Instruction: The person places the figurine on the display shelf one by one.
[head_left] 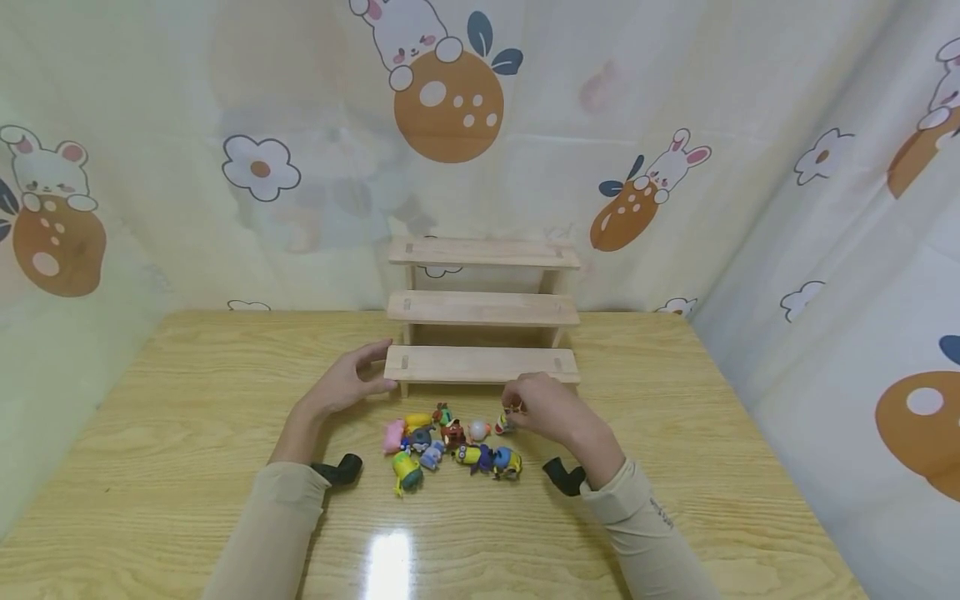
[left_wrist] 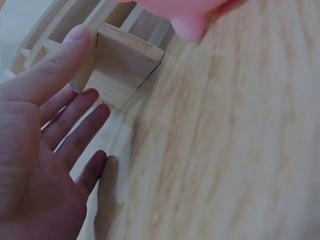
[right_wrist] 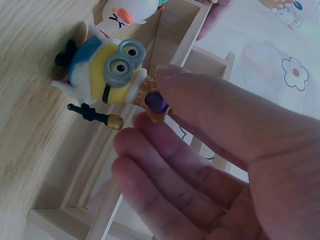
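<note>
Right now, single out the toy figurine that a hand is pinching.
The goggled yellow figurine with the gold crown: the right hand pinches it by that crown, while the other figurines are on the table, held by neither hand.

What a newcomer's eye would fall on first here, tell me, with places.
Probably the three-tier wooden shelf at the back of the table, before the rabbit-print curtain. Next come the small toy figures clustered in front of it. At that cluster's right edge, the right hand pinches a Minion figure by its gold crown.
</note>
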